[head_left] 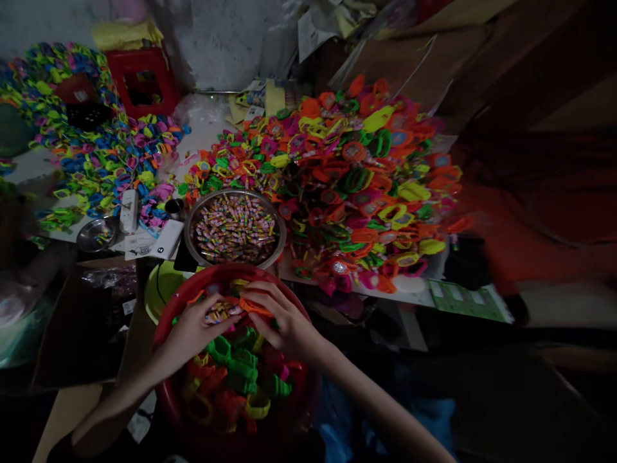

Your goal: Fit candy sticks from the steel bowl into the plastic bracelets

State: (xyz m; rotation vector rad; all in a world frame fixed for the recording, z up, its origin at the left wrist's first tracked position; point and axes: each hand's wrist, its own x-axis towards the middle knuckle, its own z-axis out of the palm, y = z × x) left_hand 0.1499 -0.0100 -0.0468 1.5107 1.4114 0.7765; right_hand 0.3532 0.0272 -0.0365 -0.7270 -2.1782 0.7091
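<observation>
My left hand [196, 325] is closed around several small wrapped candies [222, 312], which show between thumb and fingers. My right hand [279, 316] pinches an orange plastic toy watch [254, 307], its near end meeting the candies. Both hands are over the far half of a red tub [166, 379]. Inside the tub lie green toy watches [241, 370], with orange, yellow and pink ones around them. Just beyond the tub, a metal bowl [189, 239] holds a heap of similar wrapped candies [236, 228].
A large pile of colourful toy watches [357, 173] covers the table's right. Blue, green and pink pieces [106, 154] spread across the left, near a red stool [168, 83]. A power strip [129, 211], white device [168, 239] and small metal dish [96, 235] lie left of the bowl.
</observation>
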